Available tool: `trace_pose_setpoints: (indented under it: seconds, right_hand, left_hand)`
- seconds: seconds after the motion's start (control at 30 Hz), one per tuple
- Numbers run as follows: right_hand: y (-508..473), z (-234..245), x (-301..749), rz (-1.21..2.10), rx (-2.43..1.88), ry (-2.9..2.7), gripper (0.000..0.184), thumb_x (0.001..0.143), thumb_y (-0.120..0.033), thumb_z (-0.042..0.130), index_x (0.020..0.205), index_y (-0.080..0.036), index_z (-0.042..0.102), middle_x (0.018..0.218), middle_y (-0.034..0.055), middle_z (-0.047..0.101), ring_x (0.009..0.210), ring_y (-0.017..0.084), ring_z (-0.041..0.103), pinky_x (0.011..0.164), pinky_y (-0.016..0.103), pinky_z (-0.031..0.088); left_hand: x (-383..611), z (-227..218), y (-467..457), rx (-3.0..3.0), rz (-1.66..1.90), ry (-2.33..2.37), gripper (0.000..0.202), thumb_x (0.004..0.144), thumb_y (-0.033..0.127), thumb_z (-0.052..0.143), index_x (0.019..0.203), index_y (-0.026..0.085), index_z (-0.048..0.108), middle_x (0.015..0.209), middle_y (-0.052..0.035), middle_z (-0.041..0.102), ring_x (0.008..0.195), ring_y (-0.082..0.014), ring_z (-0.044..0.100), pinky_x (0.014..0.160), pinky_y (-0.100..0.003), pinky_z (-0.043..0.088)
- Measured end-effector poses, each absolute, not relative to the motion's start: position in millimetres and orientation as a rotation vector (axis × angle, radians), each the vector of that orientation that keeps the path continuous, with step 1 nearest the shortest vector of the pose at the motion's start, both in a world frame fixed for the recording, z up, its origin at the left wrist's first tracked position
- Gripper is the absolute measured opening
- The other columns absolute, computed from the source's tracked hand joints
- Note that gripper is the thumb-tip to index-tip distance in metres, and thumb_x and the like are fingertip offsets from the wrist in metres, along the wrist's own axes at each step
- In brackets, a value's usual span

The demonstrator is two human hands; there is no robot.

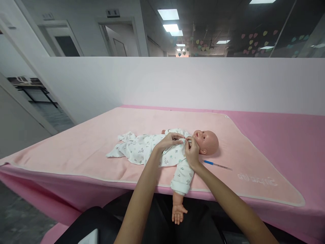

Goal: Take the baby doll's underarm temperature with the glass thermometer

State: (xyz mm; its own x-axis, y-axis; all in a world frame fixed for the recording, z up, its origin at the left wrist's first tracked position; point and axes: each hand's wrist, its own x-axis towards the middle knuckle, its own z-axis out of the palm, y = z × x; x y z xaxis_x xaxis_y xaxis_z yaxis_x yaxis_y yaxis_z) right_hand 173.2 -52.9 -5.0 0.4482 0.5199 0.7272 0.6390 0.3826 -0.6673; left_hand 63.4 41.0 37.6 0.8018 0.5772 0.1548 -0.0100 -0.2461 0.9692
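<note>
A baby doll [208, 142] lies on its back with its head to the right, dressed in a white printed top [174, 156] and matching trousers [138, 147]. At the doll's neck, my left hand [170, 139] pinches the front edge of the top. Close beside it, under the doll's chin, my right hand [192, 151] pinches the collar. The fingertips of both hands almost meet, and the fastening between them is too small to make out. One doll arm [178, 208] hangs over the table's front edge. To the right of my right hand lies a thermometer [217, 165] with a blue end.
A peach mat [96, 135] with mirrored white lettering covers much of the table, over a pink cloth [286, 142]. Behind stands a white partition [203, 84] with glass above. A pale flat object [89, 237] sits by my lap at lower left.
</note>
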Motion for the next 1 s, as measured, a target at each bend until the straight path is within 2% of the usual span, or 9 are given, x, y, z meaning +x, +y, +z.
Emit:
trace_pose_setpoints:
  seconds: [0.1,0.3,0.43,0.53,0.63,0.77,1.0]
  right_hand:
    - [-54,-2,173,-0.157,-1.241,-1.208,0.013,0.085,-0.019,0.039,0.084,-0.019,0.052,0.079,0.0035,0.058,0.072,0.014,0.055,0.067,0.027,0.045]
    - [-57,3,170,-0.222,-1.193,-1.220,0.016,0.084,-0.015,0.039,0.089,-0.018,0.054,0.091,0.0068,0.054,0.086,0.015,0.053,0.073,0.028,0.047]
    - [-58,-1,169,-0.233,-1.238,-1.301,0.018,0.083,-0.016,0.040,0.092,-0.019,0.056,0.099,0.0083,0.053,0.083,0.015,0.054,0.062,0.025,0.047]
    - [-60,-2,168,-0.350,-1.319,-1.428,0.018,0.083,-0.018,0.042,0.089,-0.020,0.059,0.106,0.0086,0.053,0.079,0.014,0.055,0.060,0.025,0.045]
    - [-59,0,167,-0.513,-1.386,-1.565,0.017,0.081,-0.019,0.046,0.083,-0.022,0.062,0.113,0.0072,0.053,0.083,0.017,0.053,0.067,0.030,0.044]
    - [-51,7,162,-0.672,-1.297,-1.807,0.015,0.076,-0.014,0.048,0.078,-0.020,0.062,0.110,0.0069,0.057,0.097,0.022,0.048,0.081,0.036,0.041]
    - [-38,6,154,-0.690,-1.330,-1.760,0.014,0.076,-0.015,0.047,0.080,-0.016,0.060,0.115,0.0111,0.053,0.108,0.025,0.042,0.093,0.043,0.033]
  left_hand:
    - [63,38,40,1.696,0.606,0.440,0.038,0.062,0.030,0.072,0.095,0.014,0.065,0.078,-0.0032,0.064,0.072,-0.0112,0.055,0.067,-0.023,0.041]
    - [63,44,33,1.669,0.674,0.461,0.034,0.067,0.030,0.068,0.096,0.014,0.065,0.064,0.0004,0.060,0.062,-0.0084,0.051,0.063,-0.021,0.039]
    - [55,39,22,1.736,0.808,0.535,0.030,0.072,0.034,0.062,0.094,0.014,0.065,0.084,-0.0047,0.065,0.079,-0.0141,0.057,0.074,-0.025,0.043]
    - [44,29,10,1.882,0.917,0.609,0.031,0.072,0.033,0.061,0.098,0.016,0.063,0.100,-0.0065,0.064,0.092,-0.0180,0.057,0.080,-0.028,0.044]
    - [35,17,-2,2.093,1.130,0.769,0.026,0.073,0.025,0.057,0.099,0.019,0.062,0.100,-0.0052,0.063,0.095,-0.0182,0.056,0.084,-0.031,0.043]
    - [33,6,-9,2.263,1.356,0.942,0.029,0.071,0.009,0.046,0.094,0.020,0.061,0.094,-0.0028,0.064,0.091,-0.0165,0.055,0.085,-0.031,0.042]
    - [35,0,-6,2.231,1.564,1.146,0.033,0.073,0.006,0.039,0.095,0.019,0.060,0.090,-0.0033,0.065,0.087,-0.0159,0.056,0.081,-0.030,0.042]
